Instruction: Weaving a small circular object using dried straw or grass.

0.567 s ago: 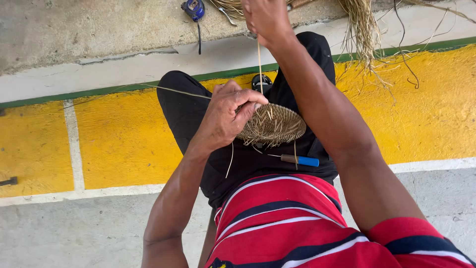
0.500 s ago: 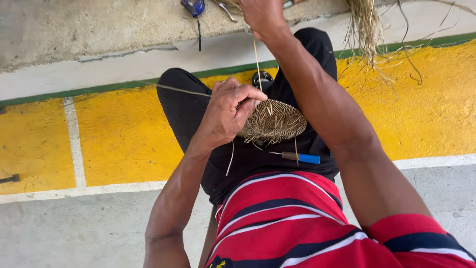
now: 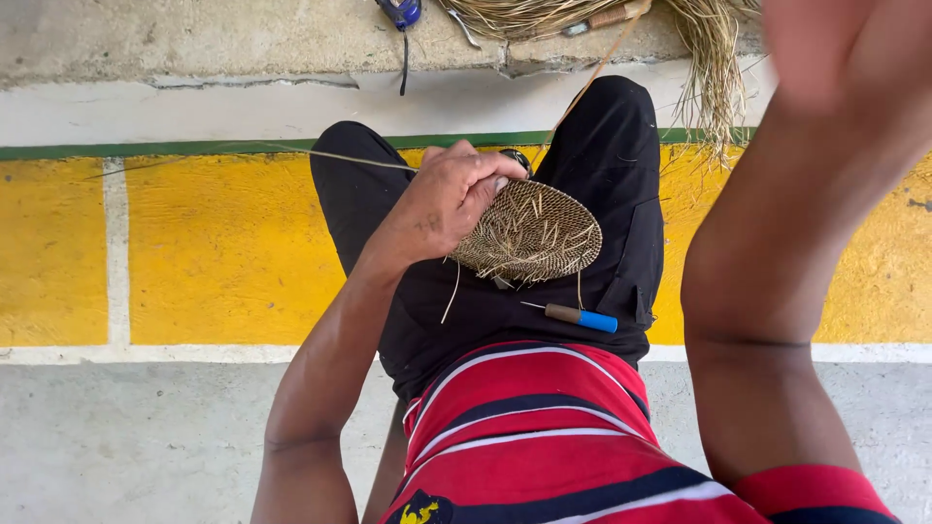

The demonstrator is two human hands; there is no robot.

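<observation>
My left hand [image 3: 442,204] grips the left rim of a round woven straw disc [image 3: 539,233], which rests on my lap over black trousers. Loose fibre ends stick up from the disc. One thin straw strand [image 3: 243,152] runs left from that hand across the yellow floor. Another strand [image 3: 592,78] rises from the disc toward the upper right. My right hand [image 3: 825,44] is lifted close to the camera at the top right and is blurred; its fingers and grip cannot be made out. An awl with a blue and brown handle [image 3: 582,317] lies on my lap below the disc.
A bundle of dry straw [image 3: 714,78] lies on the concrete step at the top, with a brown-handled tool [image 3: 607,17] and a blue object [image 3: 403,12] beside it. The floor has yellow paint [image 3: 214,252], a green stripe and white lines.
My right arm has swung up and to the right, much nearer the camera. The view has moved in closer and the disc now shows more fully. The left hand keeps its hold.
</observation>
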